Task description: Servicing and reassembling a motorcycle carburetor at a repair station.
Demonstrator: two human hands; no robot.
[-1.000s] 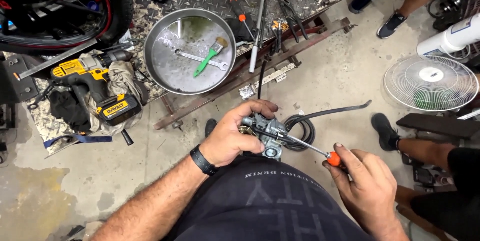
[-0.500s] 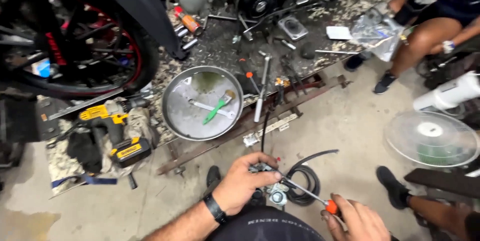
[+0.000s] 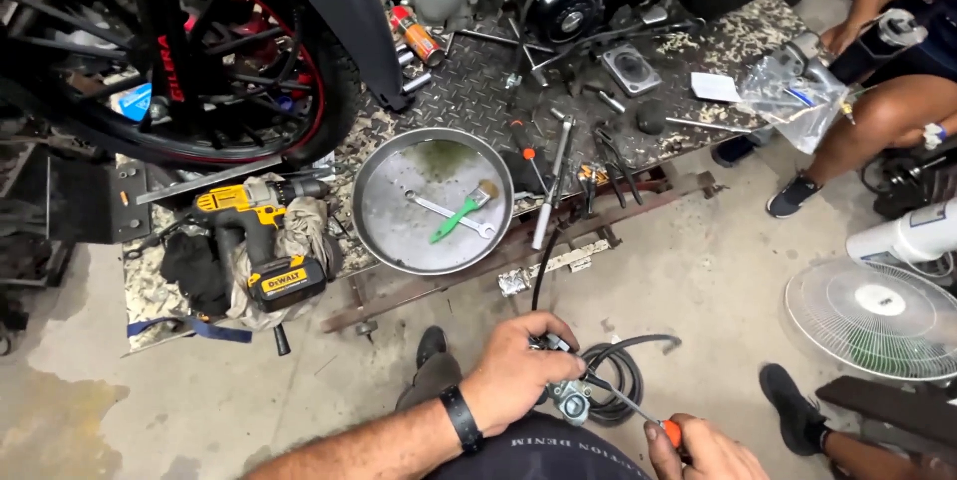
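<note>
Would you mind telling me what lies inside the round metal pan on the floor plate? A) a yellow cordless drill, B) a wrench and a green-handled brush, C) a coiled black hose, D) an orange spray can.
B: the round metal pan holds a silver wrench and a green-handled brush, while the yellow drill lies outside it to its left.

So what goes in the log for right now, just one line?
left hand: holds metal part | right hand: holds screwdriver, tip on part | black hose: attached
</note>
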